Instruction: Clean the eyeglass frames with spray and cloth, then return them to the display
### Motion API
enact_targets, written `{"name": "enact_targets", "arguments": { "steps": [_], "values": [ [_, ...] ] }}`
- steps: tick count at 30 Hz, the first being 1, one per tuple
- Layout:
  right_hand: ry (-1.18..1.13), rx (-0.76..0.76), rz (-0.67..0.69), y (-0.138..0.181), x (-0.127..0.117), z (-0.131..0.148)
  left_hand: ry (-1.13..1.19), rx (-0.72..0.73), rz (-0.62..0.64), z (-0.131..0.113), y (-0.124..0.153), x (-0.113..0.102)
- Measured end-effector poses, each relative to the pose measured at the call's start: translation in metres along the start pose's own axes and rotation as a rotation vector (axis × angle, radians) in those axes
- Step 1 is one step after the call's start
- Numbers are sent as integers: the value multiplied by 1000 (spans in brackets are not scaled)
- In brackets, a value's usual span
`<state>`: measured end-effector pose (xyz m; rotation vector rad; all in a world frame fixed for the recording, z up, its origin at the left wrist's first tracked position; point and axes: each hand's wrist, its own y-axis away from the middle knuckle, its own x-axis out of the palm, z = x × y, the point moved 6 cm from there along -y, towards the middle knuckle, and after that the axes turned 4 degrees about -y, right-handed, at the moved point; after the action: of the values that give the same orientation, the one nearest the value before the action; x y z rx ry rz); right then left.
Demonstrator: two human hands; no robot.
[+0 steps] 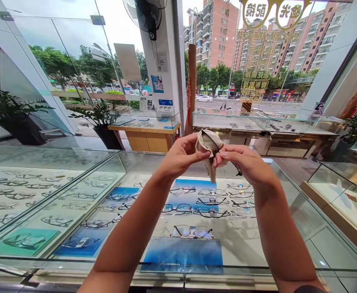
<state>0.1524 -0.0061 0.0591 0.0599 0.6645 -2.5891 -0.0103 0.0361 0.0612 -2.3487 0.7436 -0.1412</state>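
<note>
Above the glass counter, my left hand (pixel 183 154) is closed on a beige cloth (pixel 208 143), which is folded around part of a pair of eyeglasses. A dark temple arm of the eyeglasses (pixel 238 171) sticks out below my right hand (pixel 247 162). The fingers of my right hand pinch the dark frame beside the cloth. Cloth and fingers hide most of the lenses. Beneath my hands, inside the counter, lie rows of display glasses (pixel 212 200), with one pair (pixel 193 232) nearer to me.
The glass display counter (pixel 183 266) spans the space before me, with blue boards (pixel 183 254) inside. More spectacle frames fill the left case (pixel 10 195). Another glass case (pixel 343 195) stands right. Low showcases (pixel 230 122), potted plants (pixel 105 122) and a wall fan (pixel 148 16) are farther off.
</note>
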Motion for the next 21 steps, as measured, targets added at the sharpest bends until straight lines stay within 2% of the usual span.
{"name": "enact_targets", "arguments": {
  "steps": [2,5,8,10,13,15,18,21],
  "values": [
    [11,-3,26,1,5,2,-15,63,-74,-4,1,5],
    [29,-8,87,1,15,3,-34,162,-259,-6,5,8],
    [14,-5,125,0,20,2,-72,179,-358,-5,7,1],
    [0,8,105,-1,16,0,-80,136,-281,-4,5,-4],
    [-6,16,43,-1,4,0,-40,41,-49,-3,1,-6],
    [15,10,5,0,-3,0,-18,10,37,-4,0,-5],
    [31,10,5,1,-5,0,-3,38,2,-4,-1,-1],
    [37,2,35,0,-1,-1,-11,106,-137,-1,0,5]
  ]
}}
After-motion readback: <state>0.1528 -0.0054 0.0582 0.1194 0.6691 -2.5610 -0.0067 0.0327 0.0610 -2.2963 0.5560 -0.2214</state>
